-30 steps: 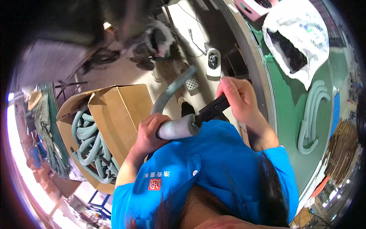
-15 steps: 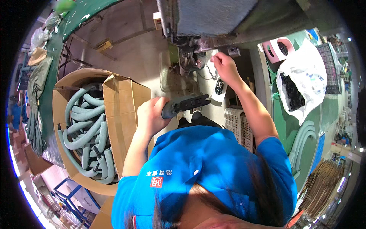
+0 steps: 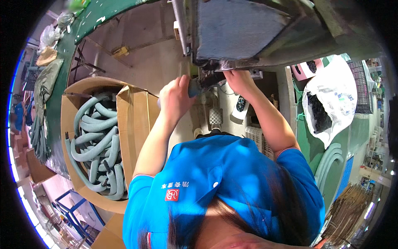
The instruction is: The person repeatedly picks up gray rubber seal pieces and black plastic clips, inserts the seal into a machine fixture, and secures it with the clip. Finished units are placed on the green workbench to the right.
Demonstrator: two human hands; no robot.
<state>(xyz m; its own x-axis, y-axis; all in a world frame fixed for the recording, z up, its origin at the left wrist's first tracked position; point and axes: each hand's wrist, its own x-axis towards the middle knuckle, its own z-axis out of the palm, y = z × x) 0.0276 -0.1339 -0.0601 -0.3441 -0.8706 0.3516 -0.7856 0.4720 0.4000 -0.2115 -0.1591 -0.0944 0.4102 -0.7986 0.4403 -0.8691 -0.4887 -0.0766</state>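
My left hand is closed round a grey foam-covered tube. The tube's black slotted end piece points right, just below the dark metal machine. My right hand is up against the machine's lower edge, beside the tip of the black end. Its fingers are curled and partly hidden there, so what they pinch does not show.
At left stands an open cardboard box with several bent foam-covered tubes. A white sack of black parts and curved grey tubes lie on the green bench at right. A patterned foot pedal is below.
My left hand has carried the foam-covered tube up to the machine, bringing its black end under the edge. My right hand has moved slightly down and inward, close to that end.
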